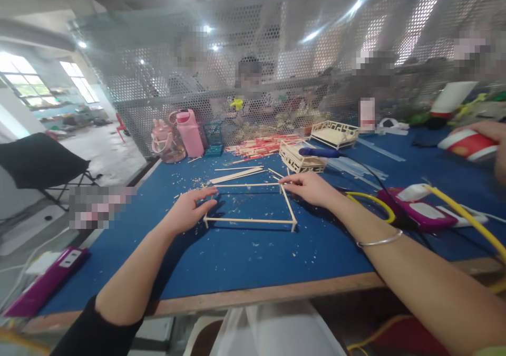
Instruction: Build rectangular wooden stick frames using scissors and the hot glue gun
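The stick frame [249,220] lies mid-bench [237,261]. Left hand [190,208] fingers pinch its 10 o'clock corner and right hand [310,187] fingers pinch the 2 o'clock corner, seemingly steadying both far joints to hold the rectangle square.

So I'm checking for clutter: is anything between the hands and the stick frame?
Nothing visible. The left hand and right hand are at the far corners of the stick frame; only wood shavings lie around it.

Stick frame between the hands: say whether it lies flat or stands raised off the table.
Raised. The stick frame stands on short corner legs above the table, shadow beneath; left hand touches it, right hand pinches a corner.
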Action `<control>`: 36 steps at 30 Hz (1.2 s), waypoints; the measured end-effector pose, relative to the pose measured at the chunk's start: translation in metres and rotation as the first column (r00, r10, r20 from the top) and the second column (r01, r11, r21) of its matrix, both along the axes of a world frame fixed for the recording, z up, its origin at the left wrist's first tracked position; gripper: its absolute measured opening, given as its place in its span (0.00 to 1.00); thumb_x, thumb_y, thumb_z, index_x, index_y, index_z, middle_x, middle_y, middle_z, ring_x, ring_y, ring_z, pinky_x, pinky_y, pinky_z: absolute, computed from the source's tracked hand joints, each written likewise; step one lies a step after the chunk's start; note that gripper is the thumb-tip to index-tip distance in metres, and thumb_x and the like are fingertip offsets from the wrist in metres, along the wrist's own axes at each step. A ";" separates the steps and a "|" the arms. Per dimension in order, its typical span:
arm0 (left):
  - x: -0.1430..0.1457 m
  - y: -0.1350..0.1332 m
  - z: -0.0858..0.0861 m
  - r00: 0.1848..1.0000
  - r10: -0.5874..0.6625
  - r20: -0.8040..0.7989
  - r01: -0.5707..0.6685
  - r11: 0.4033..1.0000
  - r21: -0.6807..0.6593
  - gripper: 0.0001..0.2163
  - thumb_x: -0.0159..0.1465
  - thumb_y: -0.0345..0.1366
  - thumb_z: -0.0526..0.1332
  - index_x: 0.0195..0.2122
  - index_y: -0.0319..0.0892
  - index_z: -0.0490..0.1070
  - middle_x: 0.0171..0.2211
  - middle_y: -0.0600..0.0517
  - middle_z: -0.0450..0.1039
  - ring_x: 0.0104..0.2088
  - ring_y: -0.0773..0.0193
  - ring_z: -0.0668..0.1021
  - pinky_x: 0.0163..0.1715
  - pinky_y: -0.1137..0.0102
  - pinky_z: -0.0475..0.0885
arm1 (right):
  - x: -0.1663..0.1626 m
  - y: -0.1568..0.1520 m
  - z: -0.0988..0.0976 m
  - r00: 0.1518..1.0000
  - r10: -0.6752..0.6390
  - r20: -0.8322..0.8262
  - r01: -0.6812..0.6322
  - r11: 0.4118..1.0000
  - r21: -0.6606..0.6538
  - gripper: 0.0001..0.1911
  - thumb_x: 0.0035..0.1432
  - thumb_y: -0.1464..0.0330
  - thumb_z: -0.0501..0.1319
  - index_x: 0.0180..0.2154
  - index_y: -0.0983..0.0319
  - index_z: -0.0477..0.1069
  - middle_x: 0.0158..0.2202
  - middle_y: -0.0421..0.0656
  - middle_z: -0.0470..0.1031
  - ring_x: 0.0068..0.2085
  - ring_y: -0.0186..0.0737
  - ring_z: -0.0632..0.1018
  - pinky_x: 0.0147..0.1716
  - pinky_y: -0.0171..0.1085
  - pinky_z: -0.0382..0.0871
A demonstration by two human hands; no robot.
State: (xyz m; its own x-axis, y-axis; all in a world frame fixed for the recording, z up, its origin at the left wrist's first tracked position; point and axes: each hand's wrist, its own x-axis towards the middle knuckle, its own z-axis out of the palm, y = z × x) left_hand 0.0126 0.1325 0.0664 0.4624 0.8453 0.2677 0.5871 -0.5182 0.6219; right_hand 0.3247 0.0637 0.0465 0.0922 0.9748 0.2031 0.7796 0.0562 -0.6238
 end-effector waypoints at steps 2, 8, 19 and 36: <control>0.000 0.001 -0.002 0.999 -0.037 -0.018 0.037 0.999 -0.012 0.24 0.49 0.55 0.61 0.41 0.46 0.79 0.52 0.48 0.75 0.54 0.50 0.74 0.54 0.61 0.66 | 0.001 0.000 0.000 1.000 0.002 -0.006 -0.002 1.000 -0.014 0.17 0.54 0.64 0.58 0.42 0.62 0.79 0.17 0.36 0.69 0.19 0.32 0.64 0.20 0.32 0.54; 0.000 0.003 -0.003 0.999 -0.044 -0.029 0.043 0.999 -0.031 0.22 0.51 0.54 0.61 0.41 0.47 0.79 0.53 0.49 0.73 0.56 0.52 0.72 0.59 0.61 0.62 | -0.001 -0.001 0.000 0.999 -0.015 -0.047 0.013 0.999 -0.038 0.15 0.55 0.68 0.58 0.41 0.62 0.80 0.19 0.38 0.72 0.21 0.33 0.70 0.23 0.32 0.61; -0.008 0.009 -0.001 0.960 0.219 0.173 -0.240 0.964 0.110 0.26 0.60 0.51 0.50 0.51 0.38 0.72 0.47 0.45 0.77 0.42 0.58 0.77 0.43 0.67 0.71 | 0.007 -0.005 0.006 0.990 -0.064 -0.125 0.082 0.985 0.150 0.22 0.56 0.65 0.55 0.52 0.65 0.70 0.24 0.38 0.73 0.21 0.33 0.67 0.26 0.34 0.62; -0.008 -0.056 -0.017 0.960 0.278 -0.029 -0.263 0.934 0.244 0.19 0.54 0.30 0.52 0.42 0.46 0.78 0.45 0.51 0.79 0.46 0.58 0.77 0.51 0.65 0.69 | 0.006 -0.017 0.011 0.986 0.163 -0.038 -0.167 0.973 -0.157 0.28 0.44 0.43 0.61 0.13 0.59 0.62 0.12 0.36 0.63 0.16 0.30 0.62 0.19 0.34 0.54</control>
